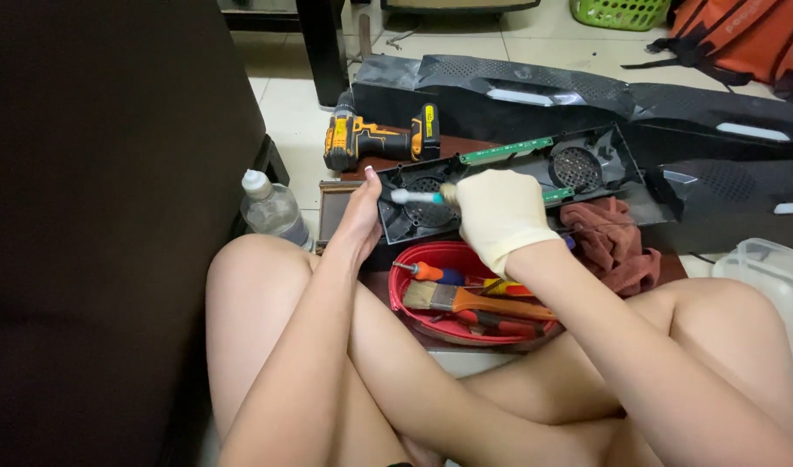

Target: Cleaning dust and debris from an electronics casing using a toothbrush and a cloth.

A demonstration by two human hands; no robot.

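Legs of the person are crossing on the floor (284, 112), and the red bowl (405, 298) of tools is sitting just before them, so the paintbrush (465, 300) and screwdrivers are lying near for reaching. Beyond the bowl, the black fan panel (500, 177) is resting tilted toward the person. The bare left hand (359, 216) is pressing its thumb and fingers on the panel's left edge, arm stretched forward, probably to keep it steady. The gloved right hand (497, 216) is closing around a small brush (418, 197), wrist bent inward, its tip lying over the left fan grille. A brown rag (608, 238) is lying beside. Farther, the yellow drill (379, 138) is lying on its side, near long black covers (587, 95).
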